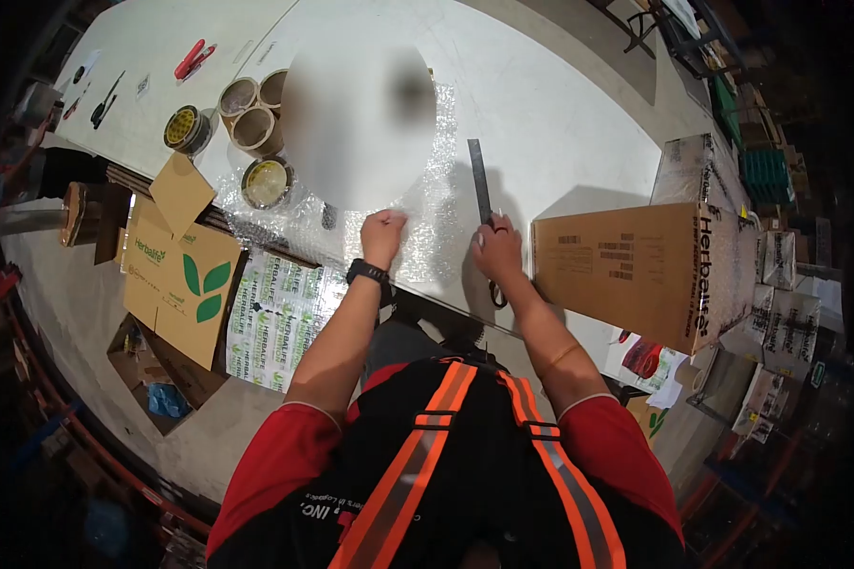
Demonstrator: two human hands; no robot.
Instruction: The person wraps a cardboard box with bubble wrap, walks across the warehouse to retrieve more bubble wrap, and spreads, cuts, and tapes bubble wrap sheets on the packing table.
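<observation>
My left hand (382, 237), with a black watch on the wrist, has its fingers curled together at the near edge of a sheet of bubble wrap (443, 161). A pale blurred patch covers much of the sheet's middle. My right hand (499, 248) is closed around the lower end of a dark metal ruler (478, 175), which points away from me on the white table (560, 114). Just below that hand shows a black loop (497, 295), like a scissors handle, partly hidden by the wrist.
Rolls of tape (267, 182) and cardboard tubes (255, 130) stand left of the wrap. A red cutter (190, 59) and scissors (107, 100) lie farther left. A large carton (617, 270) stands at right, and an open carton (182, 275) stands at left below the table edge.
</observation>
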